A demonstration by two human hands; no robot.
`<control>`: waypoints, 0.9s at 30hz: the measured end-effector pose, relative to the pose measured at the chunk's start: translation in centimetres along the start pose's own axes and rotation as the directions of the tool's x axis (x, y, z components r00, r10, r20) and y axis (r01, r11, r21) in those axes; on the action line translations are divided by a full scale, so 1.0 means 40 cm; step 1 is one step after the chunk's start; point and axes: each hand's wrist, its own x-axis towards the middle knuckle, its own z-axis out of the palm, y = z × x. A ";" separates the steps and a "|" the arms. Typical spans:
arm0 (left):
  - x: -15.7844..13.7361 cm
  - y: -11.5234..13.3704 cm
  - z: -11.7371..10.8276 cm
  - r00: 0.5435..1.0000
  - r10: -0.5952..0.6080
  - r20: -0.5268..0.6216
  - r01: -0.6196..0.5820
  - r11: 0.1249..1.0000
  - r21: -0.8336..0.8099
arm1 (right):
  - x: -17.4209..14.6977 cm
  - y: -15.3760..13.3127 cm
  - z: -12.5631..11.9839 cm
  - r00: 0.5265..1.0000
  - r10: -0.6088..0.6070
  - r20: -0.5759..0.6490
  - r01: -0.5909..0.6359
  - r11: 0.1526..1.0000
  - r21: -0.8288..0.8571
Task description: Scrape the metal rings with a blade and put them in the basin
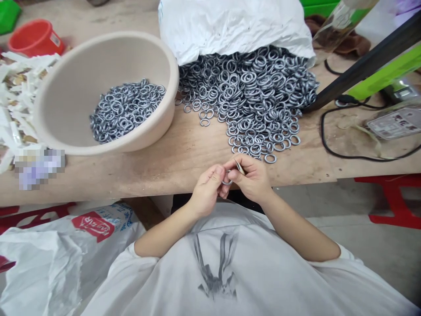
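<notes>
My left hand (205,191) pinches a grey ring (226,182) between thumb and fingers, just off the table's front edge. My right hand (255,179) meets it there, its thumb and fingertips against the same ring. A small pointed blade (240,167) sticks out between the thumb and forefinger of my right hand; the rest of it is hidden in the grip. Just beyond my hands spreads a heap of similar grey rings (253,101), spilling from a white sack (233,30). More rings (126,114) lie in a large beige basin (59,127) at the left.
White strips (19,96) are piled at the far left beside a red tub (34,38). A dark bar (368,57) and a black cable (348,154) are on the right. Below the table are a white bag (66,250) and a red stool (391,199).
</notes>
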 end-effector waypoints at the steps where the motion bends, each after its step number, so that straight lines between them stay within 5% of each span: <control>1: 0.002 -0.001 0.001 1.000 0.009 -0.019 -0.009 1.000 -0.013 | 0.001 0.005 -0.003 1.000 0.000 0.008 0.000 1.000 0.010; 9: 0.017 -0.001 0.001 0.984 0.033 -0.175 -0.044 0.997 -0.060 | 0.015 0.013 -0.015 0.987 -0.161 -0.024 0.152 0.965 -0.212; 15: 0.015 -0.032 -0.017 0.964 0.192 -0.181 -0.174 0.978 0.111 | 0.025 0.016 0.008 0.989 -0.129 -0.072 0.116 0.980 -0.159; 19: 0.016 -0.021 -0.008 0.969 0.125 -0.212 -0.115 0.992 0.056 | 0.041 -0.001 -0.010 0.996 -0.050 -0.075 0.027 0.960 -0.280; 23: 0.019 0.005 0.008 0.972 -0.001 -0.233 -0.018 0.997 -0.079 | 0.026 -0.029 -0.026 0.985 -0.175 0.009 0.142 0.767 -0.626; 27: 0.018 0.016 0.014 0.972 -0.047 -0.231 0.013 0.989 -0.145 | -0.004 -0.030 -0.010 0.950 -0.247 0.190 0.297 0.538 -0.789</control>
